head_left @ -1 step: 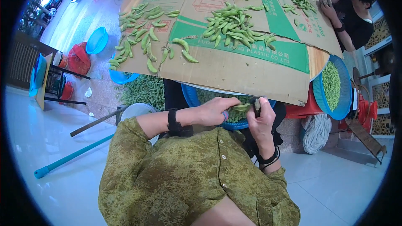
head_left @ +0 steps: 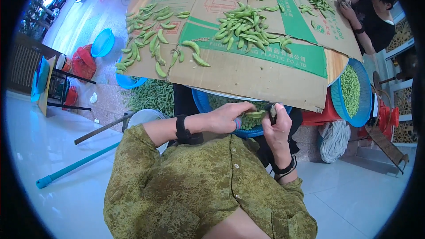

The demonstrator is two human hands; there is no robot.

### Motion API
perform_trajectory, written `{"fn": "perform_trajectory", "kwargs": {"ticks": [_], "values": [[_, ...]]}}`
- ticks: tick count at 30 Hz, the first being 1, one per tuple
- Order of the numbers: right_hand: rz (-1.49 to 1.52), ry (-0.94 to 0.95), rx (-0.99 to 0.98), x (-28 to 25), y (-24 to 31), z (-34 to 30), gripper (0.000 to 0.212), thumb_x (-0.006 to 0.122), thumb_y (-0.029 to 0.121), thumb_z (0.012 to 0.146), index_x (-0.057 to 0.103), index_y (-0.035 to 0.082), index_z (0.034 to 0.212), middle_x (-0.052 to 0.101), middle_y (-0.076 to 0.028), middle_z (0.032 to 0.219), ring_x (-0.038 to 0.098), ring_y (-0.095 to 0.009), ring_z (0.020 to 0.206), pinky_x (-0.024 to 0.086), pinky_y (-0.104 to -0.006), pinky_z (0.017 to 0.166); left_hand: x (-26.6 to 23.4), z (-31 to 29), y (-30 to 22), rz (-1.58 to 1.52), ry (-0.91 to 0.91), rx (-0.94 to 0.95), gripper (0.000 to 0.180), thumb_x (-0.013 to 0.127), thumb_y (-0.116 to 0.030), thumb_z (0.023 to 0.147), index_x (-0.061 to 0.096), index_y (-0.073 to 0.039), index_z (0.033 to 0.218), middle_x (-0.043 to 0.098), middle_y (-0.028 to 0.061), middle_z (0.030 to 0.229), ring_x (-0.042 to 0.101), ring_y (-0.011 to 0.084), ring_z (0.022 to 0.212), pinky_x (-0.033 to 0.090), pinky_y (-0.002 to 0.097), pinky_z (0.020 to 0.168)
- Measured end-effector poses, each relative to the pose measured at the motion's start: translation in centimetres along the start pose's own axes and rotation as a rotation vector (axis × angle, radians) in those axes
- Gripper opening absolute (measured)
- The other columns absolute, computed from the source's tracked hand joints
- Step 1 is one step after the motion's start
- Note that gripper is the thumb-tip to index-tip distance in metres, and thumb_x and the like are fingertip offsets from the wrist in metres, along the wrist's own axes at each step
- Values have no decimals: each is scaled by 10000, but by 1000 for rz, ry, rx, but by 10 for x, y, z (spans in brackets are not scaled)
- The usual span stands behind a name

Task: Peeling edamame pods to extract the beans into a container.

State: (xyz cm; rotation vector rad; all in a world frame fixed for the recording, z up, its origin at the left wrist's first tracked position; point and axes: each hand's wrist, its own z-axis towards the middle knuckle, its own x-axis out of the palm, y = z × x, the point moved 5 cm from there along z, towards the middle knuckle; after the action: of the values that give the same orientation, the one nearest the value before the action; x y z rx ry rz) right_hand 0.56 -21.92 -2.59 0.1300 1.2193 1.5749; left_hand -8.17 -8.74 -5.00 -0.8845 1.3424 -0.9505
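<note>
My left hand [head_left: 228, 117] grips a green soybean pod [head_left: 255, 114] between its fingers, over a blue basket [head_left: 201, 102] partly hidden by my hands. Closed beside the pod, my right hand [head_left: 277, 126] holds a small dark tool [head_left: 271, 108] whose kind I cannot make out. The tool lies close to the pod's right end; whether they touch I cannot tell. Shelled green beans [head_left: 221, 102] fill the basket below. Just beyond my hands, the flattened cardboard [head_left: 265, 82] on the table carries a pile of pods [head_left: 245, 26] and a looser scatter of pods [head_left: 152, 40] at left.
Another blue basket of shelled beans [head_left: 349, 90] stands at right. Pods heap on the floor [head_left: 155, 96] at left, near a white bucket [head_left: 144, 116] and a teal pole [head_left: 79, 164]. A person in black [head_left: 374, 17] sits at the table's far right.
</note>
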Motion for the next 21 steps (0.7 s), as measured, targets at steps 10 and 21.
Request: {"fn": "perform_trajectory", "kwargs": {"ticks": [10,21], "values": [[133,47,55,11,-8,-9,231,591,-84,688,521,-25,900,485,-134,721,496,-259,604,415,-316,551,-67,-18,-51,336,-135,274,229,615,-37,785,574,-13,1009,600,165,877,609,341,814,488,389,702],[190,203,41,25,3,-3,185,646,-13,773,519,-15,907,494,-120,676,501,-234,553,401,-315,513,-150,72,16,974,-459,-8,151,628,-131,760,625,-17,860,597,196,867,571,379,884,469,456,747]]}}
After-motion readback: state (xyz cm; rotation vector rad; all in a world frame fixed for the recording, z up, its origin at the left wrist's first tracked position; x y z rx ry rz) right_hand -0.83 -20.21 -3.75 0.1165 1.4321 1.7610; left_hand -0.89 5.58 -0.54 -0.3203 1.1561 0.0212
